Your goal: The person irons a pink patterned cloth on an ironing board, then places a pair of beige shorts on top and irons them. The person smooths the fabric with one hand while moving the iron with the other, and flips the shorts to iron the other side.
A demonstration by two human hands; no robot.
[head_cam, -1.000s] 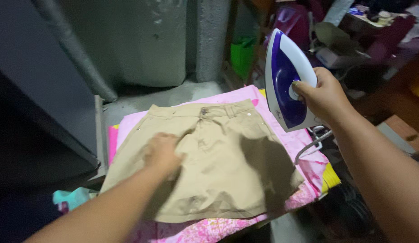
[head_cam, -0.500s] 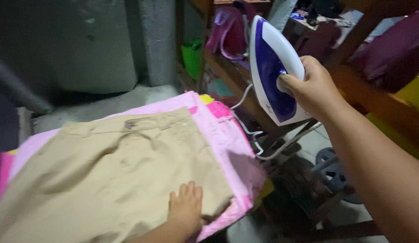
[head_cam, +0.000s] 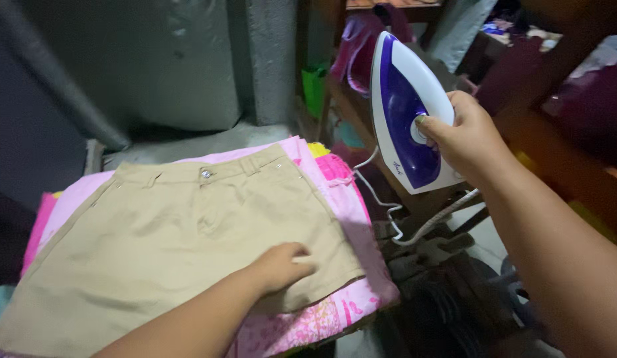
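Left hand (head_cam: 278, 266) slid onto khaki shorts (head_cam: 182, 232) (fingers curled), right hand (head_cam: 464, 139) gripping raised iron (head_cam: 408, 113)

Iron (head_cam: 406, 113) aloft, palm on skirt (head_cam: 176, 245)

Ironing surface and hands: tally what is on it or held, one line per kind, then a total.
Khaki garment, flat, left hand resting on it: 1
Pink cloth spread beneath it: 1
Purple and white iron, held up off the surface to one side by the right hand: 1
White cord hanging from the iron: 1
Total: 4
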